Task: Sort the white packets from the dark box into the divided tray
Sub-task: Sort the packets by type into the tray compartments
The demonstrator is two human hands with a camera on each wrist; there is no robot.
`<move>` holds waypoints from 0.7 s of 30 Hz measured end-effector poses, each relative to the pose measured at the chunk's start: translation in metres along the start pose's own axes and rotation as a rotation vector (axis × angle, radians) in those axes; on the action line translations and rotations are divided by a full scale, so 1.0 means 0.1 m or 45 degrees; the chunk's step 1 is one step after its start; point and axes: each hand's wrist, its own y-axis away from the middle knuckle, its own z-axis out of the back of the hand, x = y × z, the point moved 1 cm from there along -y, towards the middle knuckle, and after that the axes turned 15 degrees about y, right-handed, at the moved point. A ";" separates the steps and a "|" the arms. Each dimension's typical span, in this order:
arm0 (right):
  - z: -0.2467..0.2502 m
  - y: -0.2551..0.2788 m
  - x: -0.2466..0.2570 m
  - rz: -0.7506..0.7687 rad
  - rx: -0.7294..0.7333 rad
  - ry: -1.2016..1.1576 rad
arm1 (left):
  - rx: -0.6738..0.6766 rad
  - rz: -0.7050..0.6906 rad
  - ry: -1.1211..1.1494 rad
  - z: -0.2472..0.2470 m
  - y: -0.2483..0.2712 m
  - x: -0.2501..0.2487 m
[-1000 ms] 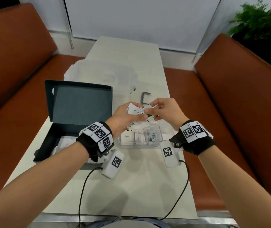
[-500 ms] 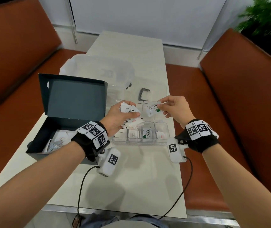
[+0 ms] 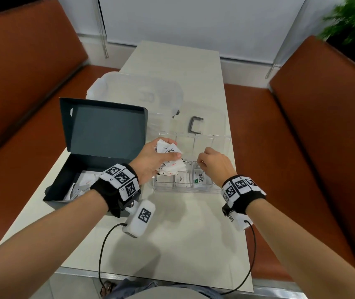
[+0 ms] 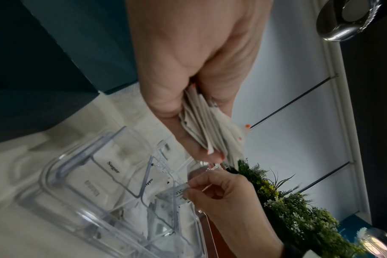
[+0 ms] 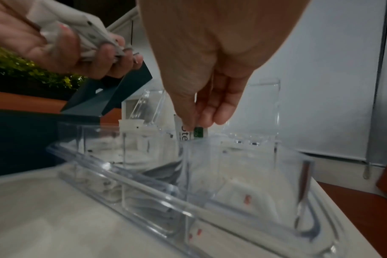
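My right hand (image 5: 201, 97) pinches a single Stevia packet (image 5: 189, 133) upright by its top edge, its lower end just at the rim of the clear divided tray (image 3: 185, 189) directly below. To its left, my left hand (image 3: 150, 161) clutches a fanned stack of white packets (image 3: 169, 151). Further left sits the open dark box (image 3: 64, 182) holding more.

pale rectangular table (image 3: 178, 244) as landmark, rust-brown leather benches (image 3: 323, 126) along both its long sides, grey metal handle-shaped clip (image 3: 194, 124) and translucent plastic lidded bin (image 3: 135, 91) toward its far end, green leafy plant (image 3: 353, 20) beyond its far right corner
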 end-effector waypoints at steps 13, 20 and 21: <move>0.03 -0.06 -0.01 -0.077 0.004 -0.076 | 0.024 0.022 -0.006 0.03 -0.06 -0.01; 0.44 0.06 0.09 -0.355 -0.230 -0.882 | 0.021 -0.004 -0.031 0.03 -0.10 0.02; 0.49 0.07 0.14 -0.373 -0.174 -1.015 | 0.032 -0.011 -0.042 0.02 -0.10 0.03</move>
